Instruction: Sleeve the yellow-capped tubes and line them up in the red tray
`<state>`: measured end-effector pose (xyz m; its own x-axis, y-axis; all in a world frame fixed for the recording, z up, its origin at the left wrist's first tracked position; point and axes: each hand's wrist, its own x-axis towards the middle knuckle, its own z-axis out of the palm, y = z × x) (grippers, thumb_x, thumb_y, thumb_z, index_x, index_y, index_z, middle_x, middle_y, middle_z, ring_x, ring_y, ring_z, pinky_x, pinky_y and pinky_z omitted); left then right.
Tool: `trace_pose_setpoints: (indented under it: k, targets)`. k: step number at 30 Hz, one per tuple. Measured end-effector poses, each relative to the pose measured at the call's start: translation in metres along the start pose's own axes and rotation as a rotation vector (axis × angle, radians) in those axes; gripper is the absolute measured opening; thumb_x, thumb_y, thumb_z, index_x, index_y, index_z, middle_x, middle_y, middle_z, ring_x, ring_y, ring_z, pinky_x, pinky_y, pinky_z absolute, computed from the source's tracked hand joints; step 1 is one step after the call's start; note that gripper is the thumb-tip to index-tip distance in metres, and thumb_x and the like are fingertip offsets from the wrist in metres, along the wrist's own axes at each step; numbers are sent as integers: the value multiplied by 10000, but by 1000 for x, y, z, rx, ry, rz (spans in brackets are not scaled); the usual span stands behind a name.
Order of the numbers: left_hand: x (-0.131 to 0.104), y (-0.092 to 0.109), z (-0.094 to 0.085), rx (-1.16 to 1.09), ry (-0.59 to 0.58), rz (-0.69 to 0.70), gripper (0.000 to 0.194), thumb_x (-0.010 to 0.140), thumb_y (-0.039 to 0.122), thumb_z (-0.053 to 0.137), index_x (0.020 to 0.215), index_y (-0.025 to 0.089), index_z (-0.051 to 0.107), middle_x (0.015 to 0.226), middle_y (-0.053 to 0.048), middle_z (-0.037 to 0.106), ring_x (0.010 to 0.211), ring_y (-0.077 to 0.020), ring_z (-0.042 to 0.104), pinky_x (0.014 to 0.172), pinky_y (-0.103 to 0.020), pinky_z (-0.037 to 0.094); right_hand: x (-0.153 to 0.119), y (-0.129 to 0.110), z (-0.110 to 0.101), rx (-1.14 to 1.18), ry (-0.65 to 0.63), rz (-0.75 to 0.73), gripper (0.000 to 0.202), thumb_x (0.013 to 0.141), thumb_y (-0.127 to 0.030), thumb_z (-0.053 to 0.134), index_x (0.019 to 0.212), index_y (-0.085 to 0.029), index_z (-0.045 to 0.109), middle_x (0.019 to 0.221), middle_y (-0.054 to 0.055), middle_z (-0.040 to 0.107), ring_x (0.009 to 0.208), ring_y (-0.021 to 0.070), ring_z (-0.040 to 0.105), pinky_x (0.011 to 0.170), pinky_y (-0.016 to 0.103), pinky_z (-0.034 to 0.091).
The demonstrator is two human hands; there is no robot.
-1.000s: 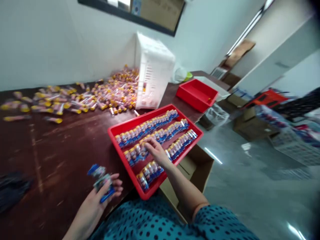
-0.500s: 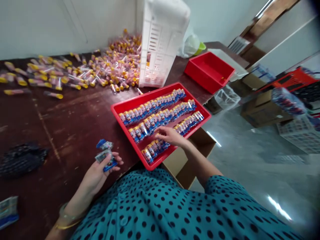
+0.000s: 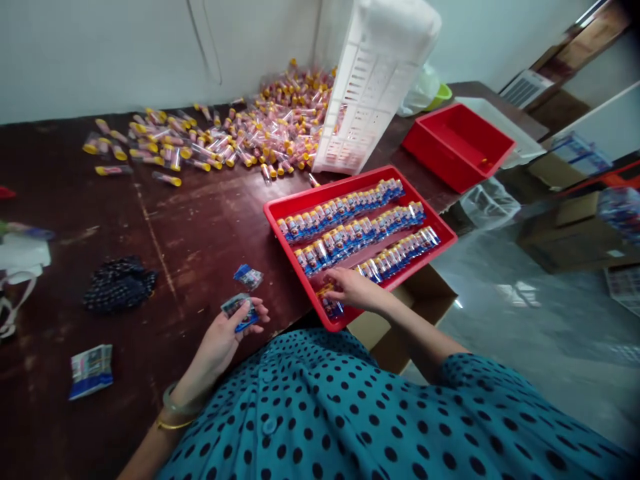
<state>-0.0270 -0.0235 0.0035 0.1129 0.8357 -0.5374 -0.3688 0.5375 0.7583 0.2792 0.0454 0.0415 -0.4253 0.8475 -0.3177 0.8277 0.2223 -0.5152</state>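
My left hand (image 3: 231,327) is closed on a few small printed plastic bags (image 3: 241,312), blue at one end and partly clear, held low above the table. More of these bags (image 3: 249,276) lie on the table just past its fingertips. My right hand (image 3: 354,289) reaches over the near side of a red tray (image 3: 273,212). Its fingers are bent and apart at the left part of the front row, touching or just above the bagged tubes (image 3: 331,307). Yellow-capped tubes in blue printed bags (image 3: 345,235) fill the tray in three rows.
Loose yellow-capped tubes (image 3: 220,143) are heaped along the wall. A white plastic basket (image 3: 357,100) stands on end behind the tray, with a deeper red bin (image 3: 440,150) to its right. Dark cloth (image 3: 120,285) and a bag pack (image 3: 91,371) lie left. An open carton (image 3: 425,313) sits below.
The camera view has swung left, so the scene sits farther right. My right hand has moved left along the front row. My left hand still holds the bags.
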Motion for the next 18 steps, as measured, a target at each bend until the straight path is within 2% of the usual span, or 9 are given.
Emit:
trace_pose_setpoints:
  k: [3, 5, 7, 9, 12, 15, 18]
  targets:
    - [-3, -2, -10, -22, 25, -7, 316, 772, 379, 778, 960, 131, 721, 854, -81, 738, 785, -211, 708, 601, -254, 578, -5, -3, 13, -27, 68, 2, 62, 808, -135, 625, 862, -158, 606, 874, 50, 621, 771, 157, 558, 694, 257, 390]
    - [-2, -3, -14, -33, 28, -22, 323, 759, 383, 788, 948, 128, 722, 847, -82, 739, 777, -209, 706, 592, -250, 573, -8, -4, 19, 59, 103, 31, 51, 805, -121, 592, 826, -166, 585, 815, 24, 605, 728, 142, 550, 674, 245, 396]
    - [1, -3, -16, -41, 18, -27, 329, 749, 383, 796, 942, 127, 723, 840, -81, 738, 775, -206, 703, 596, -249, 572, -11, -6, 22, 187, 110, 38, 30, 835, -163, 584, 863, -176, 585, 804, 8, 614, 702, 132, 562, 651, 233, 412]
    - [2, -2, -16, -55, 10, -17, 346, 745, 381, 800, 970, 130, 722, 853, -80, 739, 805, -208, 702, 651, -271, 585, -13, -10, 21, 265, 94, 19, 96, 858, -227, 611, 943, -182, 603, 868, 17, 648, 715, 133, 590, 656, 233, 438]
    - [-1, 1, -13, -103, 39, -18, 437, 746, 394, 800, 1097, 156, 696, 938, -87, 744, 883, -223, 697, 750, -340, 598, -8, -20, 9, 235, 137, 22, 227, 854, -299, 671, 1040, -177, 630, 945, 52, 675, 740, 148, 622, 673, 251, 466]
    - [-5, -3, -14, -129, 61, -53, 483, 746, 436, 788, 1142, 181, 679, 956, -87, 736, 837, -219, 689, 641, -316, 582, 23, -31, -15, 192, 214, -39, 212, 896, -349, 636, 1026, -183, 659, 886, 50, 698, 710, 153, 633, 644, 251, 461]
    - [-1, -14, -19, -106, 41, -26, 410, 721, 475, 795, 973, 160, 716, 779, -65, 702, 708, -197, 662, 500, -249, 496, 93, -52, -40, 120, 211, -266, 196, 938, -349, 585, 998, -191, 683, 859, 35, 721, 717, 143, 650, 651, 235, 459]
